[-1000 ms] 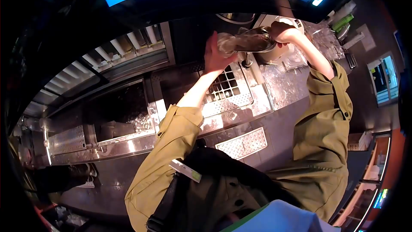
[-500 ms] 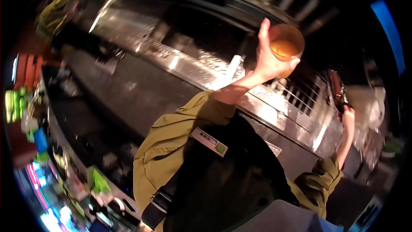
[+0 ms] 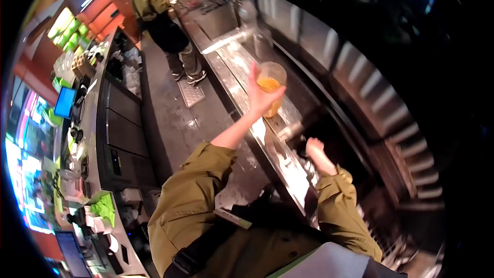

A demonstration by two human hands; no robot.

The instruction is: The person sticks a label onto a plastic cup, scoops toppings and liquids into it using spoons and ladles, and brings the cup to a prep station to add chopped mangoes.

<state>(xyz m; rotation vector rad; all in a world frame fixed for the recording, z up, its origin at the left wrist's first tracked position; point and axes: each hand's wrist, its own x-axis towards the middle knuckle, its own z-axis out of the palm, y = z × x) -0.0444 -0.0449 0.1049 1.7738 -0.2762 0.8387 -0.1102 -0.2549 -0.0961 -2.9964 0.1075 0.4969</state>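
The left hand [image 3: 263, 99] was partly open, its fingers and thumb wrapped round one clear cup [image 3: 271, 83] partly filled with orange liquid, above the metal counter [image 3: 234, 69]. At between four and five o'clock from it, the right hand [image 3: 316, 149] was curled over a dark recess [image 3: 334, 141]; whether it gripped anything could not be told. One sink [image 3: 218, 20] lay at eleven o'clock from the cup, one other person [image 3: 167, 28] at ten.
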